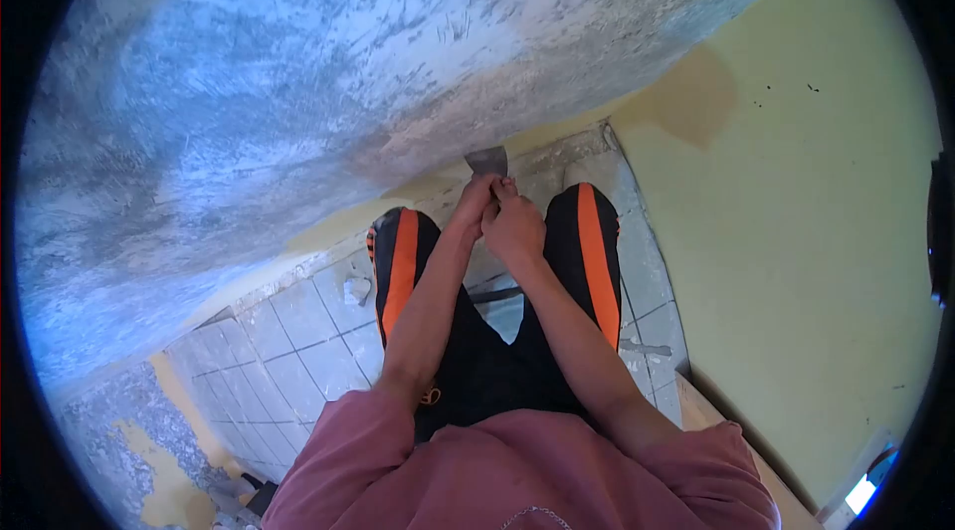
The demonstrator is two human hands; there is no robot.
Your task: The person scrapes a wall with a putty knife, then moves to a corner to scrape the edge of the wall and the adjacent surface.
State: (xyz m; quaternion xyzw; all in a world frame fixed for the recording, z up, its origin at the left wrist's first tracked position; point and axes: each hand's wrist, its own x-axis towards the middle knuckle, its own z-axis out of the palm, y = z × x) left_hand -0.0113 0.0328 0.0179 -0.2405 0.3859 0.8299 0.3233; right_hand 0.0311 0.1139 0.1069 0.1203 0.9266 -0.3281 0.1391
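A putty knife [486, 161] with a broad metal blade is held low between my knees, its blade toward the foot of the wall. My left hand [476, 202] is closed around its handle, which the fingers mostly hide. Pressed against it, my right hand [515, 224] is also closed, with its fingertips at the base of the blade. The blade lies close to the lower edge of the patchy grey-white wall [328, 62]; whether it touches the wall cannot be made out.
Pale tiles [298, 321] cover the floor, with a whitish lump [357, 291] left of my knee. A yellow-green wall [796, 231] with a brownish patch [694, 92] rises at the right. A small bright screen [863, 492] shows at lower right.
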